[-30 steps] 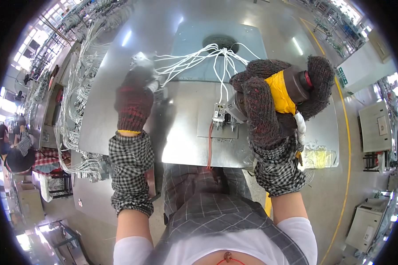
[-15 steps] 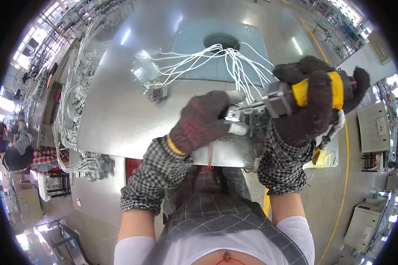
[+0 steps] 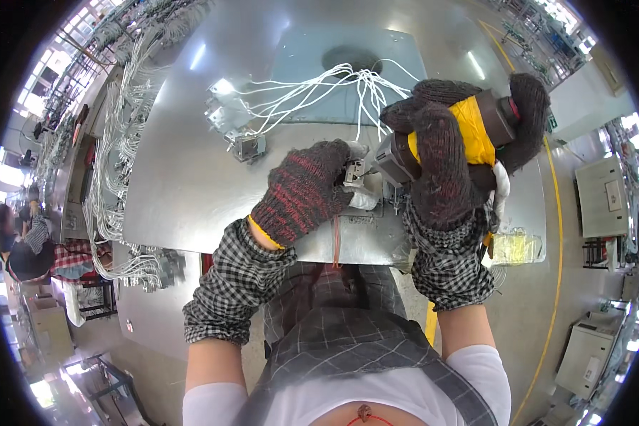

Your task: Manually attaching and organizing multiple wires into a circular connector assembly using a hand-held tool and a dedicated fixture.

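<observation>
Fingers [image 3: 364, 200] of left hand [image 3: 299, 186] pinch small metal part [image 3: 354, 172] between their tips. Right hand [image 3: 441, 170]: fingers wrap yellow-banded power tool [image 3: 473, 128], its nose [image 3: 393, 162] beside the left fingertips; white cables [image 3: 363, 75] lie beyond.

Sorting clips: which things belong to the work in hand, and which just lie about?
In use:
Left hand: small metal fitting
Right hand: yellow-taped tool
White cables, probably

Lying about, seemingly:
Cable bundles at left
Yellowish packet at right

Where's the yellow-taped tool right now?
In the head view, the tool is right of centre in the right hand, pointing left toward the metal part held by the left hand.
</observation>
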### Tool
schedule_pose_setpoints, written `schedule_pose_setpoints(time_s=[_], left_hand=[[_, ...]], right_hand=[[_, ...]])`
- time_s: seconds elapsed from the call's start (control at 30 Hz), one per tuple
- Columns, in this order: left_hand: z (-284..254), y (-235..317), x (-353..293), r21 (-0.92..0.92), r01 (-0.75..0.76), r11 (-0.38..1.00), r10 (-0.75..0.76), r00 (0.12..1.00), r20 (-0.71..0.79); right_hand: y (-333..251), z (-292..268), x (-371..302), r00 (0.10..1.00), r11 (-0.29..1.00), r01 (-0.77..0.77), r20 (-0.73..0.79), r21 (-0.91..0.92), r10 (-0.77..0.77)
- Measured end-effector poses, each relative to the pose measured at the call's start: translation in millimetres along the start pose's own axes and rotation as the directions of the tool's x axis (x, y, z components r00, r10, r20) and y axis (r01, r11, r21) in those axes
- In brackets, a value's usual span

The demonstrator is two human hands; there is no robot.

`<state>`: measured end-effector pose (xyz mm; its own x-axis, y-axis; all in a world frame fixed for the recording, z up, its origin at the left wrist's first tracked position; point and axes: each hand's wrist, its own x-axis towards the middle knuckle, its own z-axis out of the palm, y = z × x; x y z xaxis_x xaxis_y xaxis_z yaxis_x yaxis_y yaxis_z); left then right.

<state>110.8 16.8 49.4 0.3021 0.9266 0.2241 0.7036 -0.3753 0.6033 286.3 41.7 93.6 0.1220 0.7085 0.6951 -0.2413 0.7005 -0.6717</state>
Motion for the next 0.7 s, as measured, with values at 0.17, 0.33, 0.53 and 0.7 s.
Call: schedule_pose_setpoints(time_s=[0.17, 0.33, 0.53, 0.7], left_hand=[[-10.5, -27.4, 10.6, 0.035, -0.195, 0.980, 0.196, 0.979, -0.054], [-106.1, -115.4, 74.4, 0.315, -0.033, 0.948, 0.131, 0.946, -0.295], [-125.1, -194.9, 99.8, 0.369, 0.280, 0.886, -0.274, 0.959, -0.071], [-154.1, -144.1, 82.6, -0.245, 0.123, 0.962, -0.173, 0.965, -0.198]], right_hand=[[11.9, -1.5, 3.9, 0.966, 0.965, 0.227, 0.153, -0.132, -0.206], [7.0, 15.5, -8.5, 0.998, 0.998, 0.041, 0.046, 0.042, -0.043], [12.7, -5.6, -9.2, 0.972, 0.923, 0.217, 0.159, -0.318, -0.173], [25.2, -23.2, -17.6, 0.970, 0.932, 0.097, 0.242, -0.350, -0.010]])
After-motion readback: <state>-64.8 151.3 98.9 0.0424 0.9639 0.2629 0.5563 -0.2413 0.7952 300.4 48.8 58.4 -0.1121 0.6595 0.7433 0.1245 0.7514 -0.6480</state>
